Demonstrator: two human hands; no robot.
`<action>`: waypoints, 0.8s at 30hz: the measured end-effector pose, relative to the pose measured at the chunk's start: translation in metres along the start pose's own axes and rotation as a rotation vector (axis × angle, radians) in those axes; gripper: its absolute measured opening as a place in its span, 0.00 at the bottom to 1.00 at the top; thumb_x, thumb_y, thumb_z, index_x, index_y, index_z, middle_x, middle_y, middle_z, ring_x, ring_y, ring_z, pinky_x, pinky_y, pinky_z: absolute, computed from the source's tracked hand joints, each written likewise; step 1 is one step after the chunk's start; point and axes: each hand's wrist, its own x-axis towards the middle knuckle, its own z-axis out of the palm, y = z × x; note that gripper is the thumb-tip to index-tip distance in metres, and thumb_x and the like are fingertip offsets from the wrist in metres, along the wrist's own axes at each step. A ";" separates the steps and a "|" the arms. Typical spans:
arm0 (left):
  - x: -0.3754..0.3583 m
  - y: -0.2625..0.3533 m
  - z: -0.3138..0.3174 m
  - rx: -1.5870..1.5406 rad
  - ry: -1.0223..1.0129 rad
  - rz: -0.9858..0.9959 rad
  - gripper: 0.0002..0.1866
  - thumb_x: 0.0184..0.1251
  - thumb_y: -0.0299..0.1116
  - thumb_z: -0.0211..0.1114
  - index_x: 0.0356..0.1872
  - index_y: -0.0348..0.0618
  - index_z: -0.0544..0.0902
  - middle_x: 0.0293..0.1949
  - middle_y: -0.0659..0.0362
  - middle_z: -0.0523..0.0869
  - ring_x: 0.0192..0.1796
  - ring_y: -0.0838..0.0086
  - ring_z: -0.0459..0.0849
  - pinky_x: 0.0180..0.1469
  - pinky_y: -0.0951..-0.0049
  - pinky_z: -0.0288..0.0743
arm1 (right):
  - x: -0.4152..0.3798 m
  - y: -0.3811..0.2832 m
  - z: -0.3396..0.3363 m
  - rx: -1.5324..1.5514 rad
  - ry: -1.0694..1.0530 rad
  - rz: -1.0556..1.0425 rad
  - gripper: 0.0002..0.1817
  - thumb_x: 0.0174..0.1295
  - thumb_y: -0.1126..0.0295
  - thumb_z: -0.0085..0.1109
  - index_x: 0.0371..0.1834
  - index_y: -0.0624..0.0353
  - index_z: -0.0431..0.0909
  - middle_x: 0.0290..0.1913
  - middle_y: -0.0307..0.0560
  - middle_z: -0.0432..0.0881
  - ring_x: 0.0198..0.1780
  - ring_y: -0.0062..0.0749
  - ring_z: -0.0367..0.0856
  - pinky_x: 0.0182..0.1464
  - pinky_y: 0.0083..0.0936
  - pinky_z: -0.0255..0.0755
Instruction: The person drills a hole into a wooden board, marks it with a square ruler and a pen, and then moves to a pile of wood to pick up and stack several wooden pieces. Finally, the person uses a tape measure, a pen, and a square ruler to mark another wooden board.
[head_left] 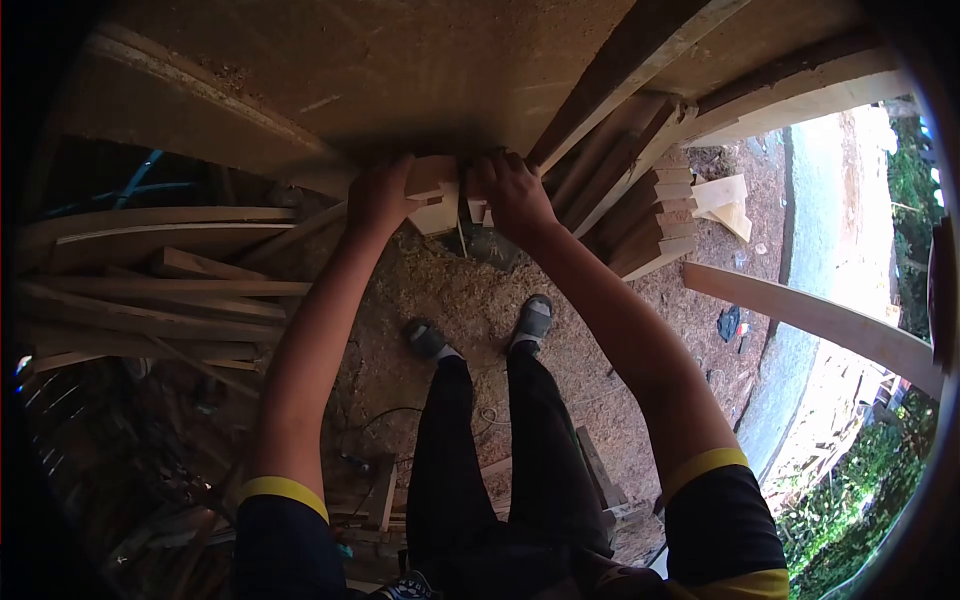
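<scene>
At the near edge of a large brown wooden surface (440, 70), both arms reach forward. My left hand (380, 195) is closed round the left side of a pale wooden block (434, 215), which has a notch in its side. A narrow dark gap separates that block from a second wooden piece (478, 208). Over this second piece, my right hand (515, 195) is closed, its fingers bent on top. The far ends of both pieces lie in shadow, and the undersides of both hands are hidden.
Long boards (170, 290) are stacked at the left. Cut wooden pieces (655, 225) lean at the right, near a long plank (810, 315). Another beam (640, 70) slants across the upper right. Below are my sandalled feet (533, 318) on sawdust-covered ground, with a cable (385, 415) nearby.
</scene>
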 end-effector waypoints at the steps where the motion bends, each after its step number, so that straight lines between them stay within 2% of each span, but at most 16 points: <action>1: 0.002 -0.001 0.007 0.051 0.093 0.041 0.39 0.45 0.37 0.90 0.62 0.45 0.83 0.55 0.49 0.88 0.60 0.48 0.89 0.59 0.48 0.86 | -0.001 -0.001 -0.001 -0.012 0.016 -0.007 0.25 0.66 0.71 0.64 0.68 0.56 0.77 0.60 0.49 0.82 0.64 0.51 0.82 0.62 0.50 0.76; 2: 0.005 -0.004 0.013 0.103 0.190 0.082 0.42 0.46 0.40 0.91 0.67 0.45 0.83 0.59 0.48 0.86 0.63 0.49 0.87 0.61 0.48 0.85 | -0.001 -0.001 -0.001 -0.013 0.016 -0.011 0.25 0.66 0.71 0.64 0.68 0.56 0.77 0.60 0.49 0.82 0.64 0.51 0.82 0.62 0.50 0.76; 3: 0.007 -0.003 0.013 0.103 0.194 0.079 0.42 0.46 0.40 0.91 0.67 0.45 0.83 0.59 0.48 0.86 0.63 0.49 0.87 0.61 0.48 0.85 | -0.001 -0.002 -0.002 0.008 0.018 0.000 0.25 0.66 0.71 0.64 0.68 0.56 0.77 0.60 0.49 0.82 0.64 0.51 0.82 0.62 0.51 0.76; 5: 0.009 0.002 0.016 0.236 0.339 0.092 0.25 0.70 0.28 0.73 0.68 0.43 0.81 0.56 0.47 0.83 0.61 0.48 0.86 0.61 0.47 0.86 | 0.000 -0.002 -0.002 0.027 0.019 0.007 0.25 0.66 0.71 0.64 0.68 0.56 0.77 0.60 0.50 0.83 0.64 0.51 0.82 0.62 0.51 0.76; 6: 0.007 0.002 0.018 0.233 0.342 0.088 0.25 0.70 0.28 0.73 0.68 0.43 0.81 0.56 0.47 0.83 0.61 0.48 0.86 0.61 0.47 0.86 | 0.000 -0.002 -0.001 0.033 0.034 0.008 0.24 0.67 0.71 0.64 0.67 0.56 0.77 0.59 0.50 0.83 0.63 0.51 0.82 0.62 0.51 0.76; 8: 0.003 0.001 0.020 0.226 0.283 0.031 0.26 0.76 0.25 0.63 0.74 0.43 0.78 0.57 0.46 0.82 0.60 0.50 0.87 0.59 0.50 0.88 | 0.000 -0.002 0.000 0.037 0.048 0.001 0.23 0.67 0.71 0.63 0.66 0.56 0.77 0.59 0.50 0.83 0.63 0.51 0.82 0.62 0.52 0.76; 12: -0.007 -0.002 0.021 0.233 0.162 -0.033 0.29 0.77 0.25 0.62 0.78 0.43 0.76 0.58 0.46 0.82 0.58 0.51 0.88 0.55 0.54 0.90 | 0.002 -0.004 -0.002 -0.007 -0.034 0.041 0.22 0.66 0.72 0.65 0.64 0.55 0.77 0.60 0.51 0.82 0.65 0.52 0.82 0.63 0.53 0.76; 16: -0.007 -0.012 0.028 0.256 0.257 -0.004 0.29 0.76 0.25 0.62 0.77 0.45 0.76 0.58 0.46 0.82 0.57 0.52 0.89 0.52 0.57 0.92 | 0.006 -0.007 -0.008 -0.063 -0.130 0.057 0.28 0.60 0.75 0.68 0.66 0.55 0.76 0.61 0.53 0.82 0.66 0.53 0.81 0.66 0.53 0.75; 19: -0.011 -0.014 0.035 0.236 0.283 -0.008 0.28 0.76 0.25 0.62 0.76 0.45 0.77 0.59 0.47 0.81 0.56 0.52 0.90 0.49 0.58 0.93 | 0.005 -0.010 -0.010 -0.055 -0.107 0.012 0.31 0.58 0.77 0.69 0.68 0.56 0.74 0.61 0.53 0.82 0.66 0.54 0.81 0.67 0.52 0.74; 22: -0.016 -0.018 0.037 0.212 0.367 0.000 0.27 0.76 0.25 0.62 0.76 0.44 0.76 0.60 0.47 0.81 0.54 0.52 0.92 0.45 0.58 0.94 | 0.011 -0.014 -0.011 -0.128 -0.129 -0.066 0.34 0.57 0.76 0.70 0.70 0.57 0.73 0.60 0.54 0.82 0.65 0.54 0.82 0.66 0.51 0.74; 24: -0.019 -0.017 0.039 0.201 0.411 0.005 0.27 0.76 0.25 0.62 0.76 0.44 0.76 0.60 0.47 0.81 0.53 0.52 0.93 0.44 0.59 0.95 | 0.017 -0.019 -0.012 -0.078 -0.158 -0.032 0.34 0.57 0.78 0.68 0.71 0.57 0.72 0.61 0.54 0.82 0.66 0.55 0.81 0.67 0.53 0.74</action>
